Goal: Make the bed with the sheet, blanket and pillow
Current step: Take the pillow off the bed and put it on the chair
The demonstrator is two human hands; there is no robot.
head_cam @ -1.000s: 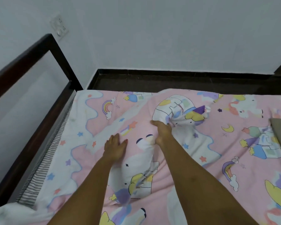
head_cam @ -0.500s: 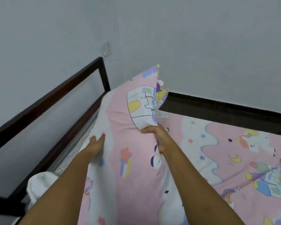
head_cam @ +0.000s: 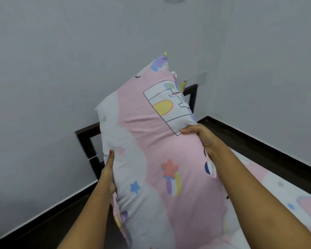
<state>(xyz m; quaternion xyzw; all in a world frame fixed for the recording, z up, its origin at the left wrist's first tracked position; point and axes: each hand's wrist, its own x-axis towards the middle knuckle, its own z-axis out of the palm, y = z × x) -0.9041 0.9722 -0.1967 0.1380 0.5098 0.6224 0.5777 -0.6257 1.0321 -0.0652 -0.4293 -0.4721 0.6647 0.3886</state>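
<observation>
A pink and white pillow (head_cam: 151, 150) with cartoon prints stands lifted in the air in front of me, tilted up towards the wall. My left hand (head_cam: 109, 170) grips its left edge, thumb on the front and fingers hidden behind it. My right hand (head_cam: 203, 139) grips its right edge with the fingers curled into the fabric. Below at the right lies the bed's sheet (head_cam: 284, 196) in the same pink print. No blanket is in view.
The dark wooden bed frame (head_cam: 87, 139) shows behind the pillow, with a rail (head_cam: 258, 141) along the right wall. Grey walls meet in a corner close behind. A dark floor strip (head_cam: 48, 225) runs at the lower left.
The pillow lay flat on the bed under my hands a second ago. Both hands have since raised it upright and higher, and my view has swung to the left.
</observation>
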